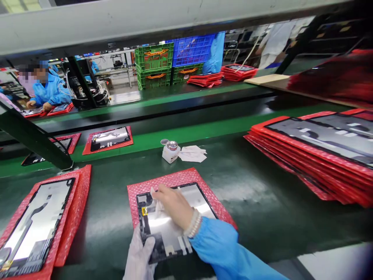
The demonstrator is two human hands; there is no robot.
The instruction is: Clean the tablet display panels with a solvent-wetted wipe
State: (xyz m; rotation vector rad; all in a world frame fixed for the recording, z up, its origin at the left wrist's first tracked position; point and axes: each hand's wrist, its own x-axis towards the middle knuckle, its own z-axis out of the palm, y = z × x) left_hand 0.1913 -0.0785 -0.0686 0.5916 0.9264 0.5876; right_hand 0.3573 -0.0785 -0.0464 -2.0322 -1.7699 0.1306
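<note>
A flat tablet screen panel [186,194] lies back side up on a red bubble-wrap bag [212,194] in front of me. My left hand [138,252], in a white glove, grips the panel's near left corner, thumb on top and fingers underneath. Bare and with a beaded bracelet at the wrist, my right hand [175,204] pinches a white wipe [158,208] against the panel's upper left part. Beyond the panel stands a small white dispenser bottle [170,153] with a round metal top. Folded white wipes [192,153] lie beside it.
At right rises a tall stack of panels in red bags [314,163]. Another panel [37,221] rests on red bags at left, by a green post [37,136]. More panels [110,139] lie on the green belt behind. A co-worker [49,91] sits far left, and crates [154,64] stand at the back.
</note>
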